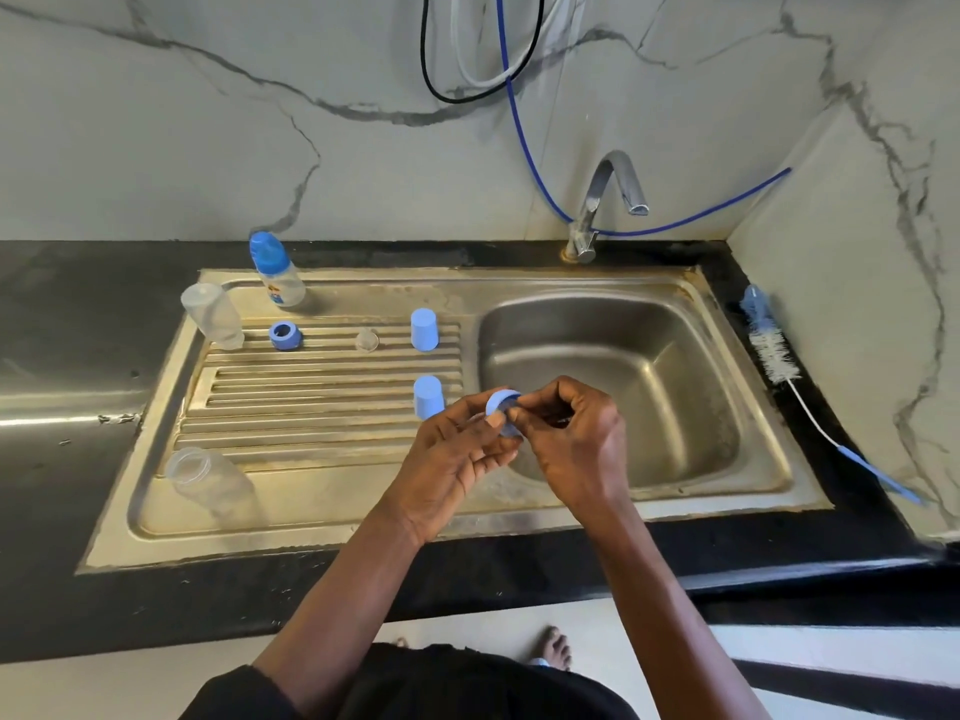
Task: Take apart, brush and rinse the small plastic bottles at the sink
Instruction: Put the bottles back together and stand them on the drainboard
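Observation:
My left hand (457,454) and my right hand (571,439) meet over the basin's left edge, both pinching a blue screw ring (501,402). On the drainboard (311,407) stand two blue caps, one at the back (424,330) and one nearer (429,397). Another blue ring (284,336) and a clear teat (367,340) lie near them. One assembled bottle with a blue cap (275,270) stands at the back. A clear bottle body stands upside down (212,315); another lies at the front left (210,480).
The steel basin (675,407) is dry, under a chrome tap (608,205) that is not running. A bottle brush (774,350) with a blue handle lies on the black counter to the right. A blue hose and cables hang on the marble wall.

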